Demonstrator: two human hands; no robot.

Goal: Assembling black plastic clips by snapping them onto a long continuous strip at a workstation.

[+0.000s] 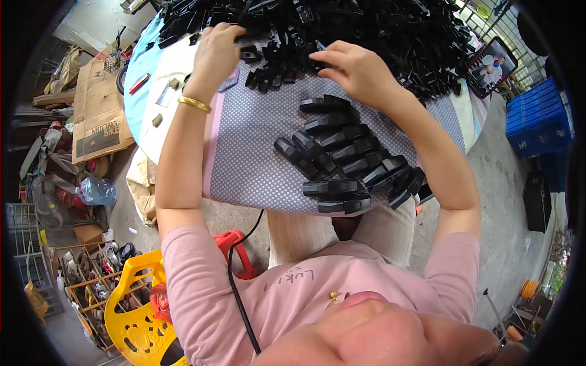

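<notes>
A round desk [244,152] covered with a grey dotted cloth is seen from above, and a large heap of black plastic parts [366,30] is piled across its far side. The left hand [217,52] is laid at the near left edge of that heap, its fingers curled down among the parts; whether a part is pinched there cannot be told. A gold bangle [194,104] is worn on the left wrist. The right hand [357,70] is held flat over the near edge of the heap, its fingers pressed together and pointed left, their tips resting on loose black parts. On the near right of the desk, well apart from the heap, a row of assembled black clips [351,161] is laid side by side, reaching to the near edge. A red pen [139,83] is seen at the far left of the desk. A framed photograph [491,67] is propped at the far right. A yellow plastic chair [131,305] stands on the floor at the near left
</notes>
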